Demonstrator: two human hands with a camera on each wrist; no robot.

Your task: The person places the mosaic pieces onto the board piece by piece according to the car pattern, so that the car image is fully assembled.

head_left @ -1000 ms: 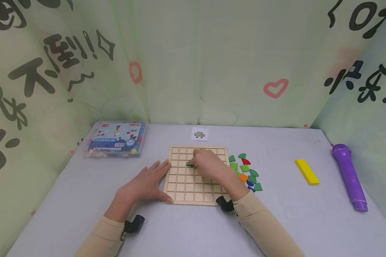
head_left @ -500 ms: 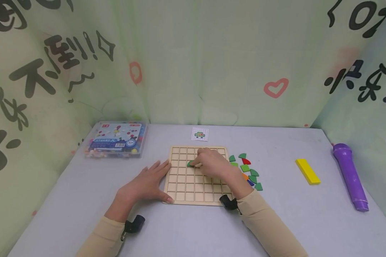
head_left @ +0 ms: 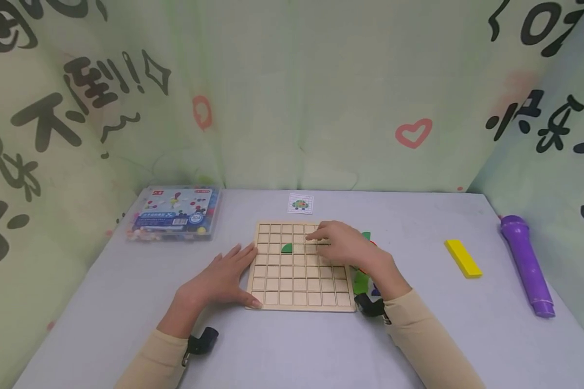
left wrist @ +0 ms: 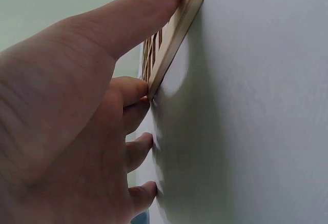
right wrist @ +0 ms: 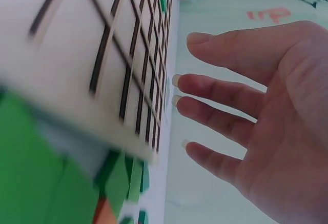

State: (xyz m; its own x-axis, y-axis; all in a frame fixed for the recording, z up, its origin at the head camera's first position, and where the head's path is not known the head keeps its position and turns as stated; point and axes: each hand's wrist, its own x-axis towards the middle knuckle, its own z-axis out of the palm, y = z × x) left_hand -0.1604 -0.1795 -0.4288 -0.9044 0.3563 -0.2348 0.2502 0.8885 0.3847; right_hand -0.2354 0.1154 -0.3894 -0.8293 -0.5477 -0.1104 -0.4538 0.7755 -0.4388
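A square wooden grid board [head_left: 299, 284] lies on the table, with one green quarter-circle piece [head_left: 286, 248] set in a cell of its upper left part. My left hand [head_left: 224, 276] rests at the board's left edge, thumb on the near corner and fingers spread along the side. In the left wrist view the thumb [left wrist: 138, 14] lies over the board's rim. Above the board's right half hovers my right hand [head_left: 347, 246], with nothing between its fingers. The right wrist view shows its thumb [right wrist: 230, 49] and fingers apart, loosely extended. Colored pieces [head_left: 360, 282] beside the board are partly hidden under that hand.
Behind the board lies a small card [head_left: 300, 204] with a colored turtle-like picture on a grid. A clear box of colorful parts [head_left: 175, 212] stands at the back left. To the right are a yellow block [head_left: 463, 259] and a purple tube-shaped object [head_left: 528, 266].
My right hand has let go of the green quarter-circle piece, now uncovered on the board, and moved right toward the loose pieces. The left hand has stayed put.
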